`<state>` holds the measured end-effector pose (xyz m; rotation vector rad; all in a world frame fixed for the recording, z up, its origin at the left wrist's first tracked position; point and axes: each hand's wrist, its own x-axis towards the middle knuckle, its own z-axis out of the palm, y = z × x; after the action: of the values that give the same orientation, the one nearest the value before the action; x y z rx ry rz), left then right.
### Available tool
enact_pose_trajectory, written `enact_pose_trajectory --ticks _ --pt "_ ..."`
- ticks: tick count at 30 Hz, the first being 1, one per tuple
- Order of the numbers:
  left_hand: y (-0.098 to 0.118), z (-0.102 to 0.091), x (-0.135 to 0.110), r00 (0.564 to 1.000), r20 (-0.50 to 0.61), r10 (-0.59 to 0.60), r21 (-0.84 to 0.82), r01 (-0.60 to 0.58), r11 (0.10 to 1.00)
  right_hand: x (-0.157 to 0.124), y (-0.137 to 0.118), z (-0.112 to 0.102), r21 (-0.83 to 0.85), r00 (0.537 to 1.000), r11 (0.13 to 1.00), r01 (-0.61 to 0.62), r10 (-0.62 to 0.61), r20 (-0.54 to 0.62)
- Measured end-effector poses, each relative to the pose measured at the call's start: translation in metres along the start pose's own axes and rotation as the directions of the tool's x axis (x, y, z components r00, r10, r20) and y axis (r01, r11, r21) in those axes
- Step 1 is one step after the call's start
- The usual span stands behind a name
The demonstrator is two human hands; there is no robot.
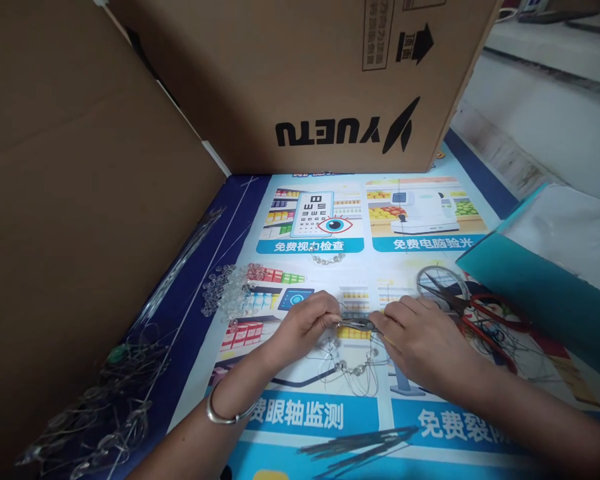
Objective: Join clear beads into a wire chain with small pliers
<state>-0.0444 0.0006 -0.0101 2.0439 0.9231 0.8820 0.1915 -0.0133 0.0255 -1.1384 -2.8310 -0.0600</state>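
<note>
My right hand (417, 333) is wrapped round the handles of small metal pliers (359, 324), whose jaws point left. At their tip, the fingers of my left hand (310, 323) are pinched together on the end of a beaded wire; the exact hold is hidden by the fingers. Below both hands hangs or lies the curved row of clear beads (357, 368) on that wire, with thin loose loops around it. A silver bangle (225, 417) circles my left wrist.
Loose clear beads (230, 290) lie left; a short beaded strand (327, 259) lies farther back. Red-handled scissors (460, 303) rest by a wire coil at right. Dark wire pieces (363, 447) lie in front. Cardboard (330, 73) stands behind, a teal box (545, 267) right, tangled wires (105, 413) left.
</note>
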Motion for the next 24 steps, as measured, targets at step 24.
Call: enact_pose_trajectory --ticks 24 --pt "0.0025 0.0 0.0004 0.999 0.034 -0.002 -0.059 0.004 0.998 -0.0014 -0.0077 0.0049 0.074 0.997 0.995 -0.062 0.059 0.042"
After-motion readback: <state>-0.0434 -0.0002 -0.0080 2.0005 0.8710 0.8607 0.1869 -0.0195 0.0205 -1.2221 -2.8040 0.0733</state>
